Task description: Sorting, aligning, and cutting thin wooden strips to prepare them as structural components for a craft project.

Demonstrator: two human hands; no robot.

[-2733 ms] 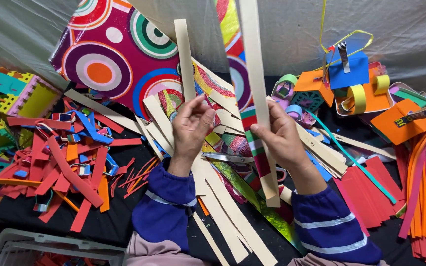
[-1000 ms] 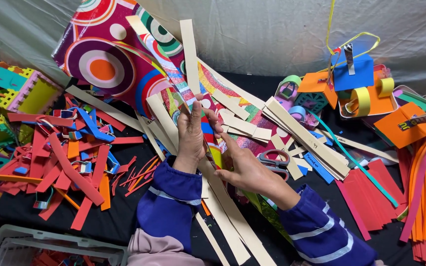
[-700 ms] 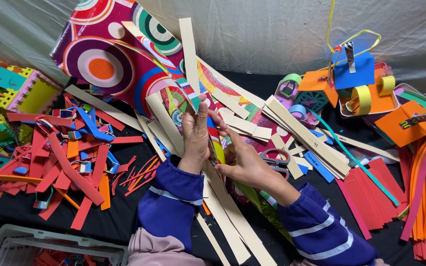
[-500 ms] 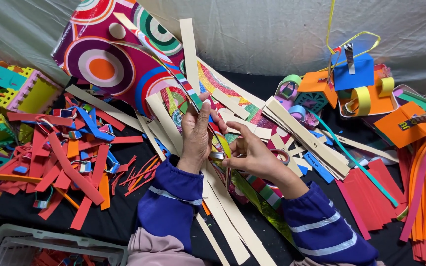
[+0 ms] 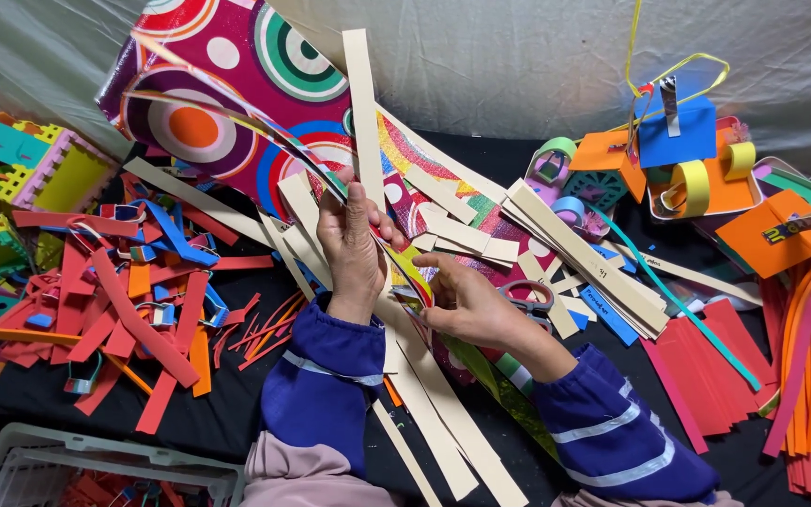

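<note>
Left hand [image 5: 354,246] pinches a long patterned paper strip [image 5: 237,122] arching up and away, right hand [image 5: 469,305] clamps its lower end just beside; uneven pull could tear or crease it, likely snagging cream strips [image 5: 443,413] beneath.

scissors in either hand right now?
No: the scissors lie on the strips beyond the right hand, which pinches a patterned strip together with the left hand.

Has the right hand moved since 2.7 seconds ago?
Yes. The right hand has dropped lower and leftward, away from the blue paper house, toward the left hand.
</note>
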